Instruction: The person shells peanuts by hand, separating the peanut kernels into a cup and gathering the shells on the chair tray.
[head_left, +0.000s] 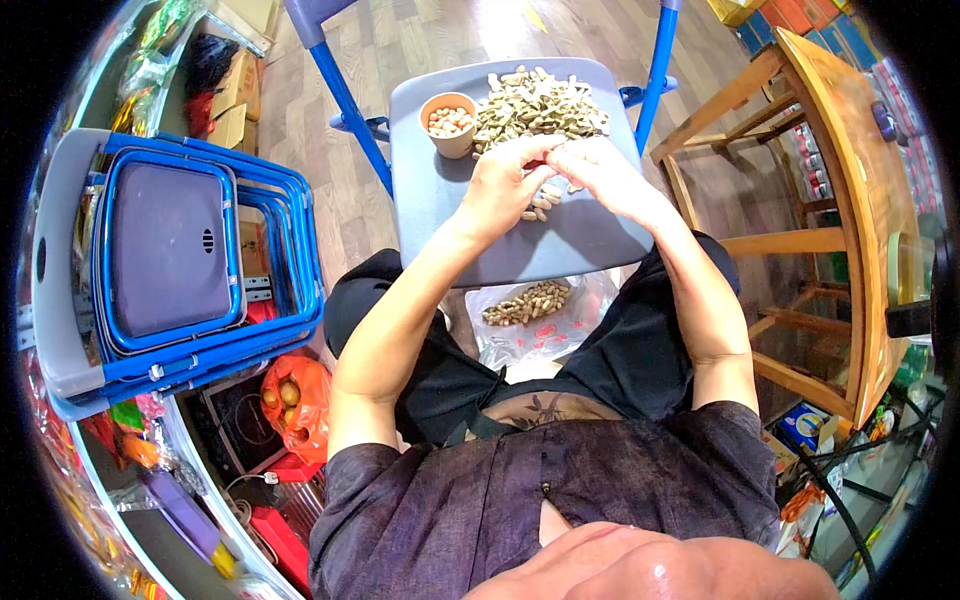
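Over the grey seat of a blue-framed folding chair [440,225], my left hand [507,180] and my right hand [606,175] meet at the fingertips. Both have their fingers pinched together; whatever is between them is hidden. Just beyond the hands lies a pile of split peanut shells [540,105]. Left of that pile, a beige cup [452,145] holds shelled peanut kernels [449,122]. A few unshelled peanuts [540,205] lie on the seat under my hands. Between my legs, a clear plastic bag [540,347] on the floor holds more unshelled peanuts [530,303].
Folded blue-framed chairs [175,250] lean at my left, above an orange bag [310,405] of round produce. A wooden table [850,200] stands at my right. Shelves with packaged goods [130,490] line the left side. Wood-look flooring [340,200] surrounds the chair.
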